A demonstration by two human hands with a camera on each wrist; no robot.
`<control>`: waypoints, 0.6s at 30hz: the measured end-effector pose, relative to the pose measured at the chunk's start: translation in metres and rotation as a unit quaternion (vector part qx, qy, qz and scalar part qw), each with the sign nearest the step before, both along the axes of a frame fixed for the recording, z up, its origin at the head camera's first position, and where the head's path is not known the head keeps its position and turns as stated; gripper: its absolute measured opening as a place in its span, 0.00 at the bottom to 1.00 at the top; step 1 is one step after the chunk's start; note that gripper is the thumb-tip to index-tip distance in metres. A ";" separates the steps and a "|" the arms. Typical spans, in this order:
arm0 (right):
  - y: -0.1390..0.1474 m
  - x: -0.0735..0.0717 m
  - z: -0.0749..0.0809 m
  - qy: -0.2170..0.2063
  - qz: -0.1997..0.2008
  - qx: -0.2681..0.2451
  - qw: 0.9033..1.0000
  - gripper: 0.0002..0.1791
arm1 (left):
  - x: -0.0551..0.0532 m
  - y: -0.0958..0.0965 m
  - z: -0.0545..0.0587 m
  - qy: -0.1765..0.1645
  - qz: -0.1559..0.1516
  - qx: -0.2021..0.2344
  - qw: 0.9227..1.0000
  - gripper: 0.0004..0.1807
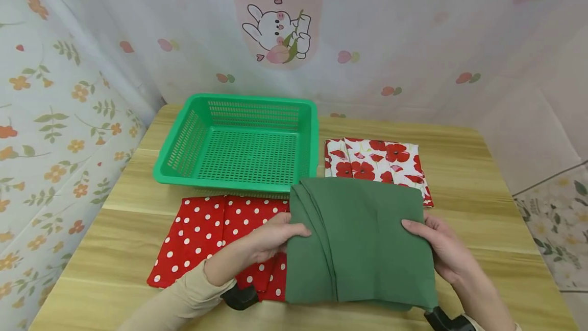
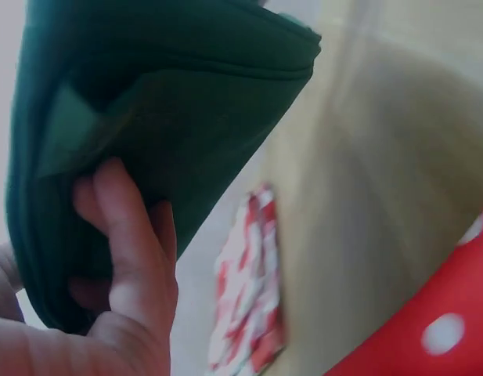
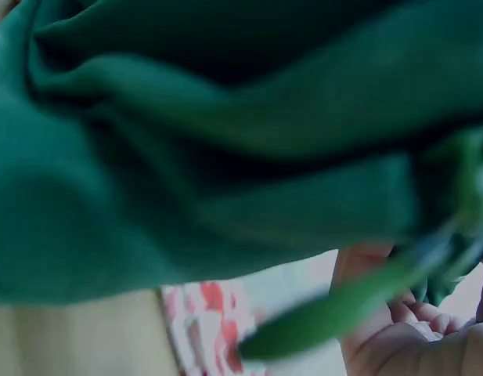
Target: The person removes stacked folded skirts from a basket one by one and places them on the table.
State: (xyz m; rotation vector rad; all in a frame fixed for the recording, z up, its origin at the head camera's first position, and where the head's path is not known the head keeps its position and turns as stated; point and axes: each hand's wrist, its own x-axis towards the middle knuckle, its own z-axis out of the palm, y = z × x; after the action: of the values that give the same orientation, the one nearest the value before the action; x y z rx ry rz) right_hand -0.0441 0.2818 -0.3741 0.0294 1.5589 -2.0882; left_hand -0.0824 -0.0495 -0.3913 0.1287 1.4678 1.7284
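Observation:
A folded green cloth (image 1: 363, 239) is held up by both hands, spread flat between them and layered along its left part. My left hand (image 1: 272, 235) grips its left edge, thumb on top; in the left wrist view its fingers (image 2: 124, 211) curl under the folded layers. On the opposite edge my right hand (image 1: 443, 244) pinches the cloth, thumb over it and the other fingers hidden beneath. Loose folds of the green cloth (image 3: 225, 133) fill much of the right wrist view, and a narrow green strip (image 3: 335, 309) hangs by the right hand (image 3: 421, 337).
A green plastic basket (image 1: 179, 181), with nothing in it, stands at the back left of the wooden table (image 1: 473, 188). Before it lies a red polka-dot cloth (image 1: 197, 229), partly under my left arm. A folded poppy-print cloth (image 1: 363, 160) lies behind the green one.

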 end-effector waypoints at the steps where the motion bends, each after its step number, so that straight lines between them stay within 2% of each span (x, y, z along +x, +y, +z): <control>1: 0.004 0.004 -0.004 -0.006 0.001 0.005 1.000 0.12 | 0.003 0.003 -0.003 -0.003 -0.004 -0.006 1.000 0.12; 7: 0.021 0.020 -0.023 -0.032 -0.012 0.042 0.999 0.14 | 0.016 0.023 -0.015 -0.025 -0.017 -0.040 0.999 0.15; 12: 0.031 0.028 -0.033 -0.037 -0.029 0.069 0.997 0.13 | 0.019 0.038 -0.027 -0.040 -0.024 -0.054 0.997 0.15; 18: 0.031 0.030 -0.042 -0.046 -0.055 0.149 0.986 0.08 | 0.019 0.047 -0.039 -0.052 -0.028 -0.075 0.995 0.16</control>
State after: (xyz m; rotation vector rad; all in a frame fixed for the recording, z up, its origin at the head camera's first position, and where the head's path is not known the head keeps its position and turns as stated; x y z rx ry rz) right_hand -0.0146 0.3133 -0.4161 0.3220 1.8335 -1.8855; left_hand -0.0630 -0.0020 -0.4298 -0.0008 1.4975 1.5503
